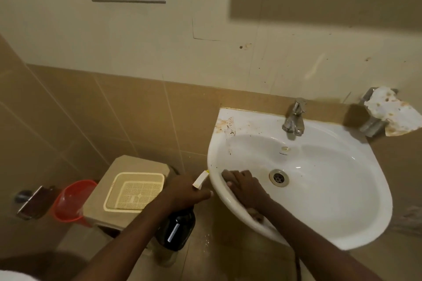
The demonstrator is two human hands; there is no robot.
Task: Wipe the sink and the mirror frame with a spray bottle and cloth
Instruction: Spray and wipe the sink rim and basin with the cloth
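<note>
Dark glass spray bottle (pixel 177 228) with white nozzle hangs left of sink, left hand (pixel 185 191) clenched round its neck. Right hand (pixel 244 186) presses one mostly hidden cloth (pixel 255 213) flat inside one white ceramic sink (pixel 342 189).

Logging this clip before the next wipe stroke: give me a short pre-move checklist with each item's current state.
1. Left hand grips spray bottle: ok.
2. Right hand pressed flat inside sink: ok.
3. Cloth under the right hand: cannot tell, only a scrap shows by the wrist.
4. Back-left rim stains cleaned: not ok.
5. Drain unobstructed: ok.
6. Nozzle aimed at the sink: cannot tell.
</note>
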